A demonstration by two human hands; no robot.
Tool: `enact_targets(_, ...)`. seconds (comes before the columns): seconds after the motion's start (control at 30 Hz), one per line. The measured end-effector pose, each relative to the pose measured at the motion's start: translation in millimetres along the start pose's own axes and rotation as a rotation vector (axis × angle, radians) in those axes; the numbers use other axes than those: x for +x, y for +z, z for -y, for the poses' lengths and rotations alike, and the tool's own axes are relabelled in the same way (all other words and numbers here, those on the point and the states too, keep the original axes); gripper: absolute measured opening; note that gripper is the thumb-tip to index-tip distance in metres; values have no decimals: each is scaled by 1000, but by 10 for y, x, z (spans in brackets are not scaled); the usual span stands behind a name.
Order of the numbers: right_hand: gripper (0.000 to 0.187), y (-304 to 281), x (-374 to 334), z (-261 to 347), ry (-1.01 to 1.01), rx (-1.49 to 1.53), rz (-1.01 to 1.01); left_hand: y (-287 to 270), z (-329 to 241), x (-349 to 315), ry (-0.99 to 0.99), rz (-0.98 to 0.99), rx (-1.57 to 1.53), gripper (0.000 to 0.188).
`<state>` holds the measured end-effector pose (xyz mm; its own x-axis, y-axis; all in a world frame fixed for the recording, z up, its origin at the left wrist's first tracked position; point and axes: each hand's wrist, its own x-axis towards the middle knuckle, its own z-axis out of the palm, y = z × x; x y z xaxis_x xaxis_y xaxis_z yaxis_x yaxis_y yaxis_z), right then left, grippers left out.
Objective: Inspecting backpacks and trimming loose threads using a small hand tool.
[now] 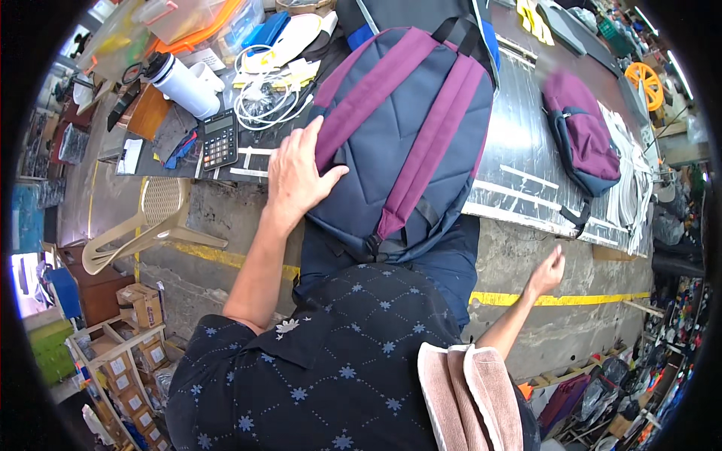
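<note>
1 black calculator [220, 141] lies near 1 white bottle [181, 86]; 1 beige chair [165, 201] stands on the floor [579, 323]

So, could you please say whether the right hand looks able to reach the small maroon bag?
Probably yes: the right hand looks empty, and nothing bulky stands between it and the bag on the table.

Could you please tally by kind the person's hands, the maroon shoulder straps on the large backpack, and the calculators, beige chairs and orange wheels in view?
Hands: 2 (left hand, right hand)
Maroon shoulder straps on the large backpack: 2
Calculator: 1
Beige chair: 1
Orange wheel: 1
Total: 7
</note>
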<state>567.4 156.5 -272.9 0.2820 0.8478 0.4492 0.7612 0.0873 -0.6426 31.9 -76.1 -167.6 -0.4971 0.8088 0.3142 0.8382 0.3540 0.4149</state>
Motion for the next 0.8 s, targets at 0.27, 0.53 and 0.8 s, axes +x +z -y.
enact_targets(0.27, 36, 756, -231, 1860, -175, 668, 378, -28, -597, -251, 195, 320, -499, 74)
enact_targets(0.53, 44, 881, -872, 2604, -255, 758, 700, 294, -758, -627, 337, 387, -431, 42)
enact_targets(0.8, 42, 1123, -1041, 2401, -328, 698, 681, -31, -657, -464, 334, 739, -761, 21)
